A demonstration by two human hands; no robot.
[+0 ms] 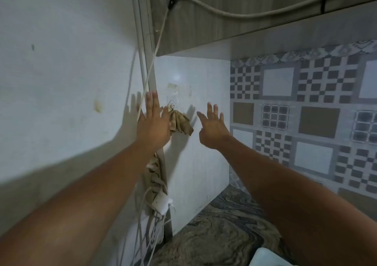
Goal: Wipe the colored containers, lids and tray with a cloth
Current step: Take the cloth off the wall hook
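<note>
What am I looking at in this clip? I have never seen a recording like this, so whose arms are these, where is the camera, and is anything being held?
There is no machine here. One camera sits on a person's head, looking forward along both bare arms. The left hand and right hand are open with fingers spread, holding nothing. Between them a brownish cloth hangs from a clear hook stuck on the white wall panel. Cables and a power strip hang at the wall corner. Below lies a marbled countertop. No containers, lids or tray are in view.
</note>
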